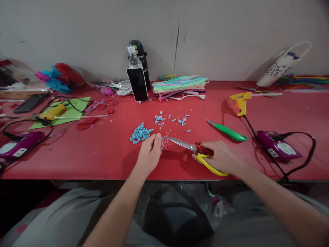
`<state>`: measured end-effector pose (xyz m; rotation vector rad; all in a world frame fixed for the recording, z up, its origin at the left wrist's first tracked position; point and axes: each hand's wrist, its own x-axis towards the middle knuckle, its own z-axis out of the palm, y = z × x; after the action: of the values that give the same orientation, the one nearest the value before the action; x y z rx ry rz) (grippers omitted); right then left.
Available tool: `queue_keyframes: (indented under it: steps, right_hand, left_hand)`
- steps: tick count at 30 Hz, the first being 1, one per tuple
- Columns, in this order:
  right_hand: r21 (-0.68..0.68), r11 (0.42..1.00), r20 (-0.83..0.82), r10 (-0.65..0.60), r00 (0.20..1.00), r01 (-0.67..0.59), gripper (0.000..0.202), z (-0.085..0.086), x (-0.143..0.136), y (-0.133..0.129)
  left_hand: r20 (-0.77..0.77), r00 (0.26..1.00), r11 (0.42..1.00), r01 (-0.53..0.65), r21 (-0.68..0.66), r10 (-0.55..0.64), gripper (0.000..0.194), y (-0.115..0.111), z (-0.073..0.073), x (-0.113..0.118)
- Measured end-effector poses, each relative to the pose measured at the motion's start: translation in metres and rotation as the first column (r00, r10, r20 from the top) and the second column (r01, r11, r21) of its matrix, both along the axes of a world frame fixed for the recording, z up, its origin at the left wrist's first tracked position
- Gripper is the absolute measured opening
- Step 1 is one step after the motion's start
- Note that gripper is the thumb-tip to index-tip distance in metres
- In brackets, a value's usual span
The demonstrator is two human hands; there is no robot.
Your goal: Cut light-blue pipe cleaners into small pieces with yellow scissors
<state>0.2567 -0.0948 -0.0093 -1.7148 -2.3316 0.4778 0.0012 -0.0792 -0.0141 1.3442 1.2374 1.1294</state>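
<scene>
My right hand (218, 157) grips a pair of scissors (181, 143) with one red and one yellow handle. The blades point left, nearly closed, with their tips close to my left hand (151, 151). Thumb and fingers of that hand are pinched together, and a small blue piece (163, 138) shows at the fingertips; most of what they hold is hidden. Just behind the left hand lies a pile of short blue pieces (140, 133). More loose blue pieces (183, 121) and pale crumbs are scattered beyond the scissors.
A green utility knife (230, 132) and a yellow glue gun (241, 103) lie at right, near a purple box with cables (279, 145). Behind stand a phone (138, 84), bottles and a bundle of pastel pipe cleaners (180, 84). Another glue gun (55, 111) lies left.
</scene>
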Motion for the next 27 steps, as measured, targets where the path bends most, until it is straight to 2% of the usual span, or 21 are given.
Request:
queue_keyframes:
  steps: [17,27]
  right_hand:
    - [-0.003,1.0,0.047,-0.003,0.999,0.003,0.031,0.0015,-0.0025,-0.0008]
    - [-0.017,1.0,-0.017,-0.003,1.0,0.003,0.03,0.0024,0.0005,-0.0029]
  left_hand:
    - [-0.009,1.0,1.0,0.024,0.004,-0.024,0.04,-0.0003,0.0006,-0.0005]
    - [0.052,0.998,1.0,0.028,-0.002,-0.027,0.04,0.0006,0.003,0.001]
